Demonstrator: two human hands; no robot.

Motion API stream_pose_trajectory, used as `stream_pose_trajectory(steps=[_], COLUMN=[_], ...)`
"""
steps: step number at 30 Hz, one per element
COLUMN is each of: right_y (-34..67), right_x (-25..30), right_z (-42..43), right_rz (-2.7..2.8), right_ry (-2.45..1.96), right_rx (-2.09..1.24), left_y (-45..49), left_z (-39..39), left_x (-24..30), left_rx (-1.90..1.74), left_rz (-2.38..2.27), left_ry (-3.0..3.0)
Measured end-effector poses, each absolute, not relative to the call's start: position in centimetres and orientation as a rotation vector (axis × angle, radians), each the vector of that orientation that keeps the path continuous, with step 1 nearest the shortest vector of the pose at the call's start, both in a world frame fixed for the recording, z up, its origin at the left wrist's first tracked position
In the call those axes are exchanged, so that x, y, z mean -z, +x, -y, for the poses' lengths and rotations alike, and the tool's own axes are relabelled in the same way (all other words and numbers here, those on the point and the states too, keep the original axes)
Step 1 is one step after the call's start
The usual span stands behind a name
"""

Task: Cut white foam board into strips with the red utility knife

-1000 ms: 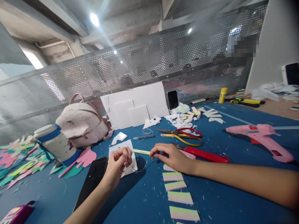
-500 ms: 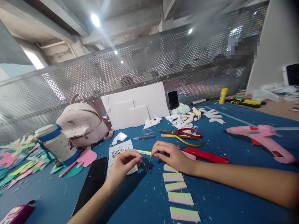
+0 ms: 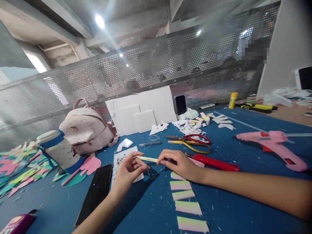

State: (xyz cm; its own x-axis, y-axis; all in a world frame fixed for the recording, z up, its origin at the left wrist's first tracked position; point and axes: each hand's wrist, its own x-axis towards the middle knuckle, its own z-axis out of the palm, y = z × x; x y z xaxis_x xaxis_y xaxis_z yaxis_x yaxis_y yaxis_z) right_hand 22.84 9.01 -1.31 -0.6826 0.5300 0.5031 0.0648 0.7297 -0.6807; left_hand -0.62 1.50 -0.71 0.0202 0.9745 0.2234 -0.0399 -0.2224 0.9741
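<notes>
A thin strand [image 3: 154, 177], perhaps strung with tiny beads, sags in a small loop between my two hands. My left hand [image 3: 130, 169] pinches one end between the thumb and a finger, with the index finger raised. The other end is in the closed fingertips of my right hand [image 3: 176, 162], which rests on the table. Beneath and behind my left hand lies a white sheet [image 3: 131, 152] scattered with tiny coloured bits. A pale yellow stick [image 3: 148, 159] lies behind the strand. Pastel foam strips [image 3: 181, 185] run in a column below my right hand.
A black phone [image 3: 96, 191] lies left of my left arm, near a bottle [image 3: 59, 152] and a pink backpack [image 3: 85, 126]. Behind my right hand are scissors [image 3: 197, 143] and a red-handled tool [image 3: 216, 162]. A pink glue gun [image 3: 273, 143] lies at the right on the blue table [image 3: 146, 214].
My left index finger has lifted away from the thumb. The strand's loop has changed from a narrow V to a wider, shallower curve. My right hand has hardly moved.
</notes>
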Motion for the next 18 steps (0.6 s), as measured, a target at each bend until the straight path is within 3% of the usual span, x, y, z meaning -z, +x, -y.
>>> stream_pose_trajectory(steps=[18], right_y=[22.65], right_x=[1.02], right_z=[-8.71], right_rz=[2.144], right_ry=[-0.506], right_rx=[-0.937], left_y=[-0.27], left_z=[-0.86], left_x=[0.29], left_rx=[-1.33], left_rz=[-1.239], left_ry=[1.481])
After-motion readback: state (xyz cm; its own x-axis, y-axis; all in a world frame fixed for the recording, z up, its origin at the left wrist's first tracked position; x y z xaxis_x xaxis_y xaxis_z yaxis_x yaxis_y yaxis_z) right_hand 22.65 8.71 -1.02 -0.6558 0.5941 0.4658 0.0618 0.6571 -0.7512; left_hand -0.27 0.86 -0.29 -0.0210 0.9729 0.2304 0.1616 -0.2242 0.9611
